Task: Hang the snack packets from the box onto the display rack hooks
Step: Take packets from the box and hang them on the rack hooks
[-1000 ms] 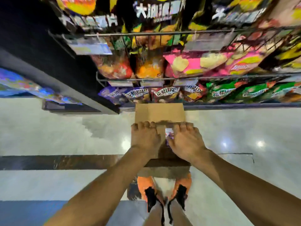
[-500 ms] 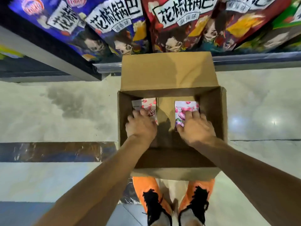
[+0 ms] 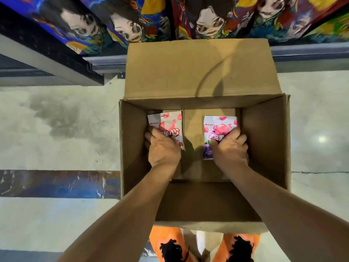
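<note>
Hands apart inside box (image 3: 132,140): left hand (image 3: 163,148) curled on pink packet (image 3: 166,121), right hand (image 3: 230,148) curled on purple-tinted packet (image 3: 220,125), each lying under and ahead of its hand. Best lifted straight up, clear of walls, top edges left free for hooks.

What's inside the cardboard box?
Two pink-and-white snack packets: the left packet held by the left hand, the right packet by the right hand. Hands cover their near ends; bare box floor between.
</note>
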{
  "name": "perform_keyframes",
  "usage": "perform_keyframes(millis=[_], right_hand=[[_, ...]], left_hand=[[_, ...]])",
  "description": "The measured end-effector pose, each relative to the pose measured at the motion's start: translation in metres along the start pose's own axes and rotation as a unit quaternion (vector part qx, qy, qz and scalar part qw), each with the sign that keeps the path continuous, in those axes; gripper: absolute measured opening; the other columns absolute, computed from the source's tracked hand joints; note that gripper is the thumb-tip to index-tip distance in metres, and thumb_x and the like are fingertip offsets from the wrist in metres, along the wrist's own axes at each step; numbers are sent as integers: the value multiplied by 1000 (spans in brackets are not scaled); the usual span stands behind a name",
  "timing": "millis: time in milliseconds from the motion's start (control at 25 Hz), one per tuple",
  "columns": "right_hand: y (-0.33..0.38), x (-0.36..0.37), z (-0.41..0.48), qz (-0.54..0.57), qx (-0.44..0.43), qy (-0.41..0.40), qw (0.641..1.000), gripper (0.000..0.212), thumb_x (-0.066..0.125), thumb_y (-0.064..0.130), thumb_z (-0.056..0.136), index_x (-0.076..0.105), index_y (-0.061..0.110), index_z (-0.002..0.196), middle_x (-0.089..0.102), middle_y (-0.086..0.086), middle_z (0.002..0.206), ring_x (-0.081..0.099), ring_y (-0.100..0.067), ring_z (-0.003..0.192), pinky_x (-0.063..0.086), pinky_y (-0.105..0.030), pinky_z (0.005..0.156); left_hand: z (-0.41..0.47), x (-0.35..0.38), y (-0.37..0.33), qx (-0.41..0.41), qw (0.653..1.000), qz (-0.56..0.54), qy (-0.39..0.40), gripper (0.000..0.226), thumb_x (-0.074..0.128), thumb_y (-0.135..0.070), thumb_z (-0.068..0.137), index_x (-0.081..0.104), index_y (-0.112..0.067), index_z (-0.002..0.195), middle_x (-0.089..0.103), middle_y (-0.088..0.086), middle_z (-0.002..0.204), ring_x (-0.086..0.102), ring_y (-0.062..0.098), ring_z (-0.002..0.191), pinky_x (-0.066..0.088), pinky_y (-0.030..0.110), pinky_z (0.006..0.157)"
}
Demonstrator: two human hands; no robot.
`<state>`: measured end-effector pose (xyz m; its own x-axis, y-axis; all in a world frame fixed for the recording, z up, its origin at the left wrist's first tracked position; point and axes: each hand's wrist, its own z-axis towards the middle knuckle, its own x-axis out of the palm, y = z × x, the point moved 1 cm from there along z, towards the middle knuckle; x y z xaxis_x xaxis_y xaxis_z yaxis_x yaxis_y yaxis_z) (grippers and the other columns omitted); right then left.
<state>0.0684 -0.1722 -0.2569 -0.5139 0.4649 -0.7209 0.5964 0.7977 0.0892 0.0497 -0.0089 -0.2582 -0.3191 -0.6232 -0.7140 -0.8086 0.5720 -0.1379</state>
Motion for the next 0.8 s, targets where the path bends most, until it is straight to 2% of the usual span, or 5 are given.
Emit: perform_keyframes(millis=[160,400,560,680,800], right_hand=[[0,8,8,19,-1,-12,1000,77,69,44,90,28,10,145,36,-14,145,41,-33,132,45,-44,98],[-4,12,6,266,76,12,961,66,82,18,82,37,13,131,48,-11,132,57,-29,121,50,-28,65],[-6,-6,-15,298,30,36,953,52,76,16,89,38,16,124,62,-9,119,65,-28,116,55,-31,72],[-1,-42,-45,284,-31,49,957,53,74,23,91,39,17,131,64,-4,121,65,-25,117,53,-25,72],[7,-100,-85,292,-94,49,951,49,74,22,90,43,20,127,66,3,117,66,-18,114,53,-22,78]], left_hand=[[8,10,2,6,999,-30,-19,74,66,-36,100,24,-7,154,29,20,161,43,34,143,46,44,112],[8,13,9,-49,969,-243,18,53,85,-24,86,43,-27,118,67,3,127,66,24,124,60,44,96],[-17,-8,5,-15,953,-298,42,52,84,-18,88,42,-27,118,69,-3,118,67,21,122,61,39,94],[-52,-47,-8,23,944,-323,60,52,78,-19,93,38,-32,122,59,-22,99,66,14,121,59,34,92],[-101,-106,-26,65,929,-356,78,49,76,-17,95,39,-31,124,63,-20,104,69,17,119,64,39,89]])
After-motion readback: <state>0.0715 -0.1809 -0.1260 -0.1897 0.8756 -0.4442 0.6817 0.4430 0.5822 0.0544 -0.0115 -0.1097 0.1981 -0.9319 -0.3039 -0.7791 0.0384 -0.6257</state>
